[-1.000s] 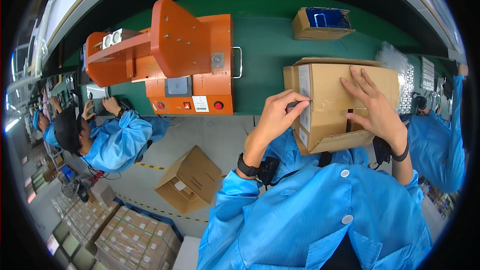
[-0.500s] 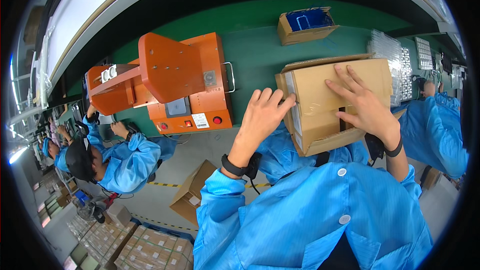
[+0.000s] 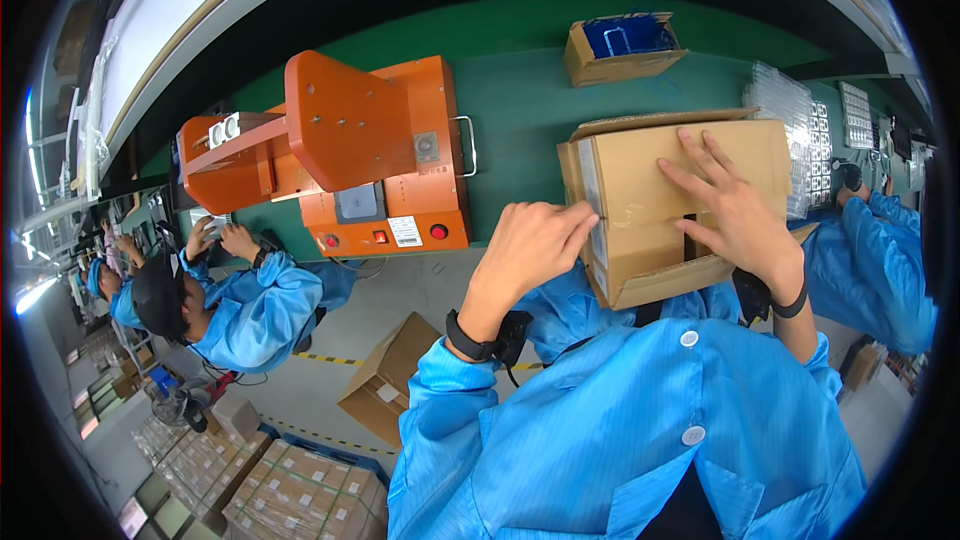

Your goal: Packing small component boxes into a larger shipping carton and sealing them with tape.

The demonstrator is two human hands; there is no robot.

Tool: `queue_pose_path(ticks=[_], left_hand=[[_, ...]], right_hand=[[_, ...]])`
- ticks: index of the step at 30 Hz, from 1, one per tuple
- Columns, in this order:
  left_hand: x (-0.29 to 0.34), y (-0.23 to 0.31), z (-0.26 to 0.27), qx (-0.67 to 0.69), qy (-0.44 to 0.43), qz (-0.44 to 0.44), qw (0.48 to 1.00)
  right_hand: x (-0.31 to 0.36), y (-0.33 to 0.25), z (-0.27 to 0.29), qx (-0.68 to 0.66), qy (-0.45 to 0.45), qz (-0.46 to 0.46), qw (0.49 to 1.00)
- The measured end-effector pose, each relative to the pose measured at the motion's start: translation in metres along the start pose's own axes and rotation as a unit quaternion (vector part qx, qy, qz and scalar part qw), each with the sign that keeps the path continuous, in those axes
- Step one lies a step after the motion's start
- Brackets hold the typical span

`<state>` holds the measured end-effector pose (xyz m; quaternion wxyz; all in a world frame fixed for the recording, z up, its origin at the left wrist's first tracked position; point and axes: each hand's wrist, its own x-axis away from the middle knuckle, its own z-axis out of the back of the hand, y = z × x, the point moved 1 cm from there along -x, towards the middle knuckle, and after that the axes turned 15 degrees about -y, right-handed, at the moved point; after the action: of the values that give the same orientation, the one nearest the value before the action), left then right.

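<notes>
A brown cardboard box stands at the table's near edge in front of me, its long flaps partly raised. On its upper face my right hand lies flat with fingers spread, beside a dark slot in the cardboard. My left hand is closed, thumb and forefinger pinched together against the box's left edge. That edge carries a white label strip. Whatever sits between those fingertips, if anything, is too small to make out.
An orange machine with red buttons stands to the left. Behind the box is a small open carton lined in blue. Clear plastic trays stack at its right. Co-workers in blue sit on both sides; an open carton lies on the floor.
My left hand has slid slightly down along the box's edge, its fingers folding tighter into a pinch. The right hand stays spread on the box. The view has shifted slightly.
</notes>
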<state>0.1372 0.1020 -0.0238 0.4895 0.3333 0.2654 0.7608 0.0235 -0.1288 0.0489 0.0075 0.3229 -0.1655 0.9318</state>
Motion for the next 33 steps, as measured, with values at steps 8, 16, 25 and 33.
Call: queue_pose_path(ticks=[8,16,25,33], left_hand=[[0.019,0.01,-0.024,0.041,-0.052,0.006,0.998],[0.019,0.001,-0.015,0.113,0.06,0.132,0.983],[0.005,0.058,-0.025,0.321,0.144,-0.116,0.929],[0.024,0.059,-0.029,0.379,0.116,-0.122,0.91]], right_hand=[[-0.002,0.0,0.003,-0.012,0.005,0.003,1.0],[-0.001,-0.006,0.015,0.06,0.01,0.0,0.998],[-0.014,0.025,0.034,0.145,-0.006,0.089,0.985],[-0.037,0.062,0.111,-0.141,-0.062,0.203,0.967]])
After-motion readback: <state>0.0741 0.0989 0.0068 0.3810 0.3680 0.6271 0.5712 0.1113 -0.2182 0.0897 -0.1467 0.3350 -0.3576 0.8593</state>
